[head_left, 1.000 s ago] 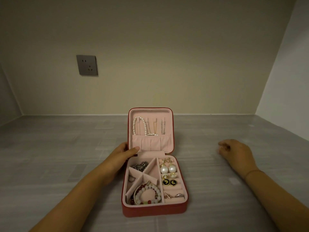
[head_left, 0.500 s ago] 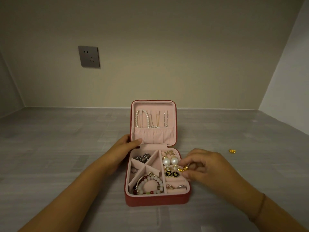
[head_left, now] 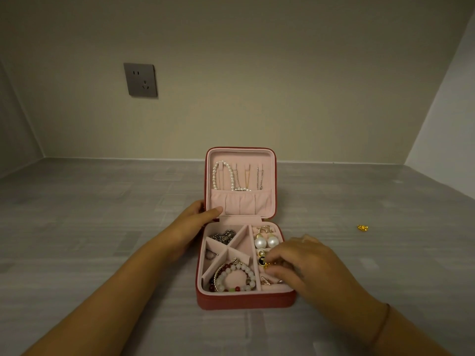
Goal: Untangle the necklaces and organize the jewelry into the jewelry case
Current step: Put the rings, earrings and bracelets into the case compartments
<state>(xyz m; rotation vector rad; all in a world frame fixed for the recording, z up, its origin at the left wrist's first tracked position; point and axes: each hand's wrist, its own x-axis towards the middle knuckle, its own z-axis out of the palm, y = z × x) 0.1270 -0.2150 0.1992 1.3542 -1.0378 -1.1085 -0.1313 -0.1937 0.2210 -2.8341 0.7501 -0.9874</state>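
A red jewelry case (head_left: 244, 301) with pink lining stands open on the grey table. Its upright lid holds a pearl necklace (head_left: 223, 176) and thin chains (head_left: 260, 178) above a pocket. The base holds a silver chain (head_left: 223, 236), a bead bracelet (head_left: 235, 278) and pearl earrings (head_left: 266, 242). My left hand (head_left: 195, 214) grips the lid's lower left edge, thumb on the lining. My right hand (head_left: 305, 263) pinches a small gold earring (head_left: 268, 264) over the right ring-roll section, covering part of it.
A second small gold earring (head_left: 363, 227) lies on the table to the right of the case. A wall socket (head_left: 140, 80) sits on the back wall. Walls close in on the left, back and right.
My right hand left the table at the right, carried a gold earring to the case and lowered it onto the right section. One gold earring came into sight on the table. My left hand stayed put.
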